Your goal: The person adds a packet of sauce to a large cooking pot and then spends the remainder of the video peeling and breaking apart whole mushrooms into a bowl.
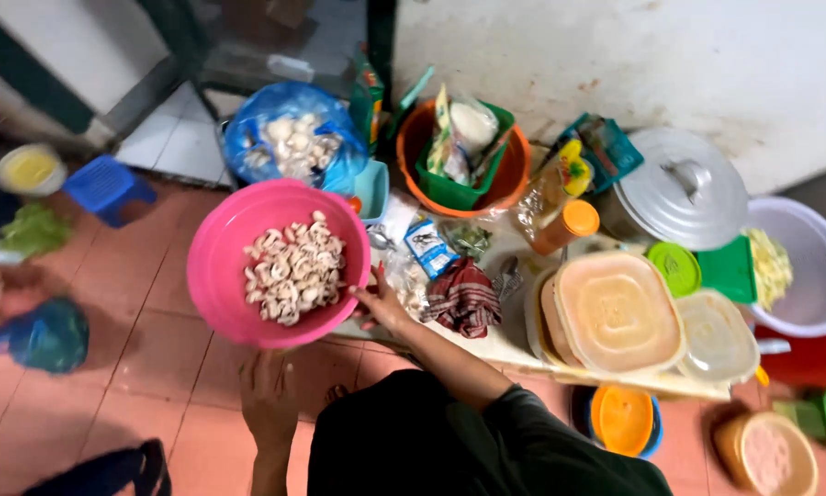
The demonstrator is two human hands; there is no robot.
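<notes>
A pink plastic bowl (220, 248) holds sliced white mushroom pieces (293, 271) and is lifted above the tiled floor. My right hand (381, 305) grips its right rim, thumb over the edge. My left hand (268, 393) is under the bowl's near edge, fingers reaching up to its underside; how firmly it grips is hidden by the bowl. A blue plastic bag (289, 138) with more white mushrooms lies just beyond the bowl.
A low board carries lidded plastic tubs (615, 312), a checked cloth (463, 298), an orange-capped bottle (560, 225) and small packets. Behind stand an orange basin with a green basket (463, 161), a metal pot lid (684, 188) and a white basin (808, 266). A blue stool (105, 188) is at left.
</notes>
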